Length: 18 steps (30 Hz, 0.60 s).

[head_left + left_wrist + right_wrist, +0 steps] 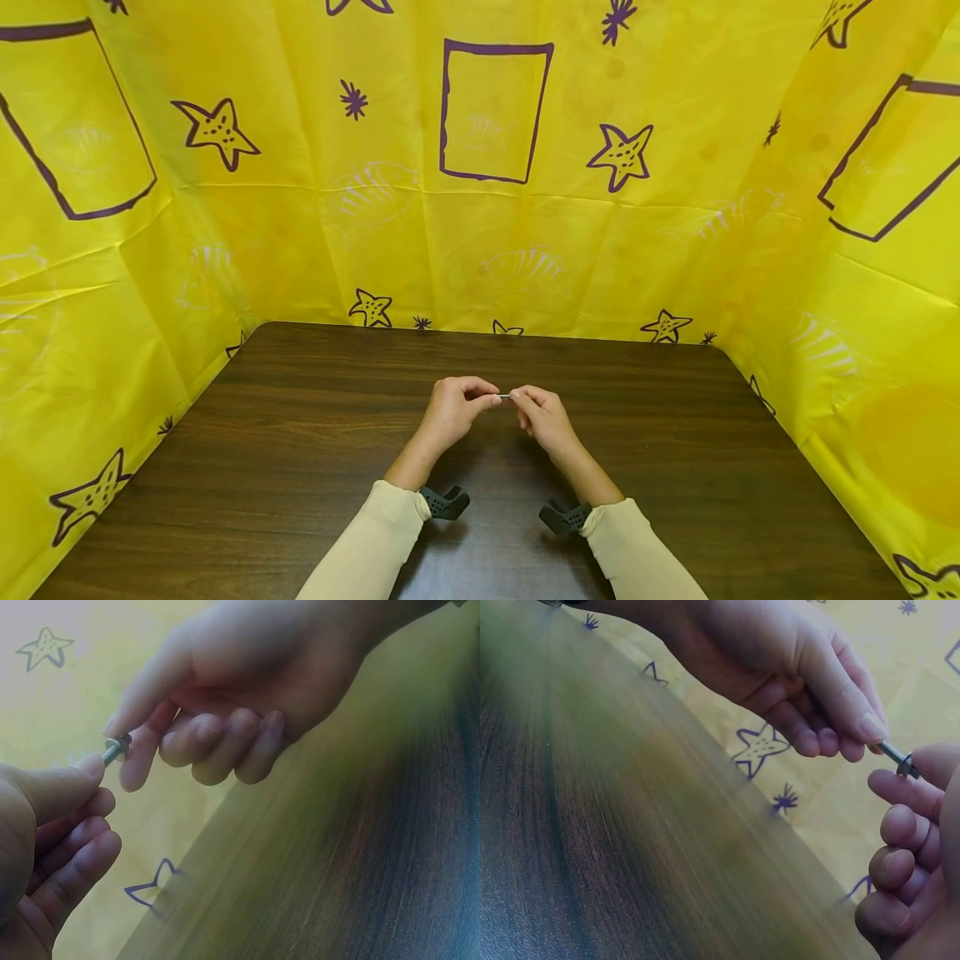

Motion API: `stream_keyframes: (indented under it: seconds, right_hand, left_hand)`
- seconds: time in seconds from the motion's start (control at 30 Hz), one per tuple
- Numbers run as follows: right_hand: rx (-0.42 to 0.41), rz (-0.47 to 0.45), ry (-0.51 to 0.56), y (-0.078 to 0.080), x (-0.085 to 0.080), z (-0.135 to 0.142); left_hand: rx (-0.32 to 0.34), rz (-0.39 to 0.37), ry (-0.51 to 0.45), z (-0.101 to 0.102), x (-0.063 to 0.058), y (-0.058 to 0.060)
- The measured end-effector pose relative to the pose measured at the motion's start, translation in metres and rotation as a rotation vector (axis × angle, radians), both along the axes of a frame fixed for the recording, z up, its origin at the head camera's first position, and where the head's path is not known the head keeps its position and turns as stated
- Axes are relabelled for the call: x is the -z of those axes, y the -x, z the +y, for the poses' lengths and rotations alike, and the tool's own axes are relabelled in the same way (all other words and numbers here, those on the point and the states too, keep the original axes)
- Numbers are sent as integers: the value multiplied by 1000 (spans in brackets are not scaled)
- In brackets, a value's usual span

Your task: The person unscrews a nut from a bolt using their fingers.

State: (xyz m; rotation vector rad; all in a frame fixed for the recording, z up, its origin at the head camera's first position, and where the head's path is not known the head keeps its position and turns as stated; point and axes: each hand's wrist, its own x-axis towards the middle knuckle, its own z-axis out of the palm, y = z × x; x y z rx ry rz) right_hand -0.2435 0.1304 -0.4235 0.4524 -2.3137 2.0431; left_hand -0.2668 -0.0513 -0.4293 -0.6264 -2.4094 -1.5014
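Observation:
A small metal bolt (505, 396) is held level between both hands above the table. My left hand (450, 414) pinches one end of its shank between thumb and forefinger. At the other end, the thumb and forefinger of my right hand (550, 423) pinch the bolt around a ring-like metal piece (905, 764). Whether that piece is a washer, a nut or a flange, I cannot tell. In the left wrist view the bolt (112, 754) slants up toward the right hand (255, 675), whose other fingers are curled. The fingertips hide both ends of the bolt.
Under the hands is a dark wood-grain table (300, 467). Yellow cloth (480, 225) printed with purple stars and frames stands behind it and along both sides. Dark straps with a camera mount (446, 502) sit on both wrists, below light sleeves (375, 542).

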Motion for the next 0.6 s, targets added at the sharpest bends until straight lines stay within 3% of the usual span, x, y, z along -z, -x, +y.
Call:
stream_keyframes:
  seconds: [0.6]
  right_hand:
    - [-26, 80, 88, -1, 0, 0]
  left_hand:
    - [-7, -42, -4, -1, 0, 1]
